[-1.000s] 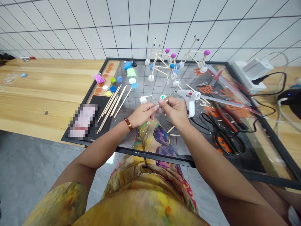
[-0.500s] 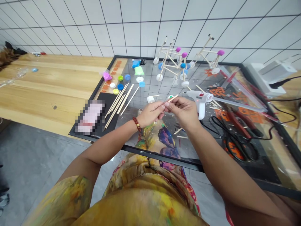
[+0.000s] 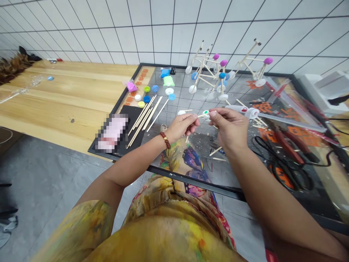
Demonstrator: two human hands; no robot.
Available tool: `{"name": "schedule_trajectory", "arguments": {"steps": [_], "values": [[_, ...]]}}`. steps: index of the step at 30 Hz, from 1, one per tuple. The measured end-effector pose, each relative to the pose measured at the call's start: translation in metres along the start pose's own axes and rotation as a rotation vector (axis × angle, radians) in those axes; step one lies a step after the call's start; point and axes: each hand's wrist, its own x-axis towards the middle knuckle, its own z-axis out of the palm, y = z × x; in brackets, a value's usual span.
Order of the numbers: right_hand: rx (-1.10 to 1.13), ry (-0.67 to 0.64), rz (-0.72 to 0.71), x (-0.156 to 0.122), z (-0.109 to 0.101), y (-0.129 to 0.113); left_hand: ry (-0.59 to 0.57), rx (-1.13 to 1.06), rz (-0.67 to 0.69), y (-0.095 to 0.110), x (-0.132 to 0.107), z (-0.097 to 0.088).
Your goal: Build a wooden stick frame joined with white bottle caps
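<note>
Head view: a glue gun [image 3: 247,112], seemingly, lies beyond the hands [image 3: 182,127] [image 3: 230,129].

The person wears a loose, silky top [image 3: 160,236], mustard yellow with orange and green blotches, filling the frame at six o'clock. Its short left sleeve [image 3: 87,227], at seven o'clock, has the same cloudy print. Toward the center, the lap fabric [image 3: 191,169] shifts to purple and blue patches with red along one edge. The left hand [image 3: 183,127] and right hand [image 3: 230,127] are bare, and a bracelet [image 3: 165,140] of round reddish-brown beads circles the left wrist.
</note>
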Motion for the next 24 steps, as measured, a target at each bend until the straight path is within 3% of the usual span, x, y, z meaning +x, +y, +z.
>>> {"name": "schedule_trajectory", "arguments": {"steps": [8,14,20,24], "values": [[-0.063,-0.067,0.023,-0.004,-0.001,0.005,0.248,-0.011,0.062,0.002,0.005,-0.005],[-0.086,-0.056,0.072,-0.006,0.003,0.008,0.26,0.061,0.16,0.0,0.005,-0.006],[0.044,-0.106,0.191,-0.007,0.007,0.0,0.277,0.048,0.186,0.0,0.003,-0.004],[0.051,-0.094,0.184,-0.007,0.008,0.004,0.272,0.048,0.172,-0.001,0.003,-0.003]]}}
